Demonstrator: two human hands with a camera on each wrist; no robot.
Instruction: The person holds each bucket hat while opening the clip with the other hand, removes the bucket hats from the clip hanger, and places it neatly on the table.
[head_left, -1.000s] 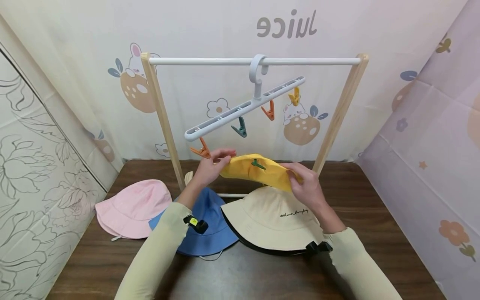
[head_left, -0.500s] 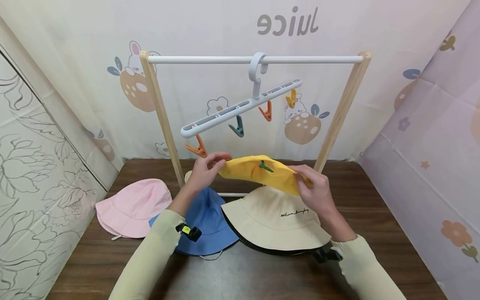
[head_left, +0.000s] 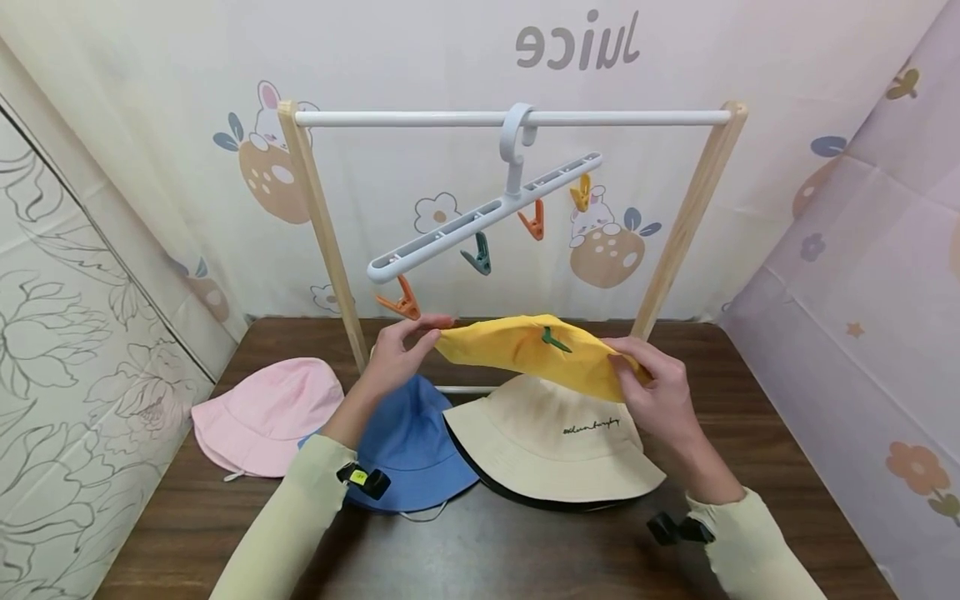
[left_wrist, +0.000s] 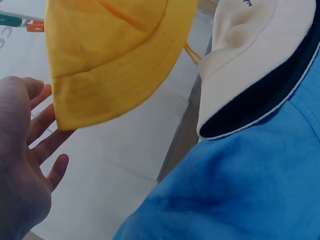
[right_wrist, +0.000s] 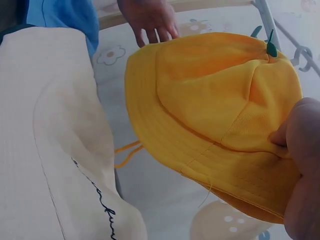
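Note:
Held up in front of the rack is a yellow bucket hat (head_left: 517,348) with a small green leaf tab on its crown. My left hand (head_left: 401,354) pinches the hat's left end; in the left wrist view several of its fingers (left_wrist: 45,122) reach behind the brim. At the other end, my right hand (head_left: 660,387) grips the hat between thumb and fingers. Over them a grey hanger (head_left: 450,237) hangs slanted from the rack's white bar, carrying an orange clip (head_left: 401,298), a teal clip (head_left: 477,254), another orange clip (head_left: 534,221) and a yellow clip (head_left: 581,193).
A pink hat (head_left: 270,412), a blue hat (head_left: 416,450) and a cream hat (head_left: 555,450) with a dark underside lie on the wooden table (head_left: 465,558). The rack's wooden posts (head_left: 318,217) stand left and right, with printed curtains (head_left: 420,50) behind.
My hands have moved apart, the left one leftward and the right one rightward and lower. The yellow hat spreads wider between them and sits slightly lower. The hanger has swayed a little.

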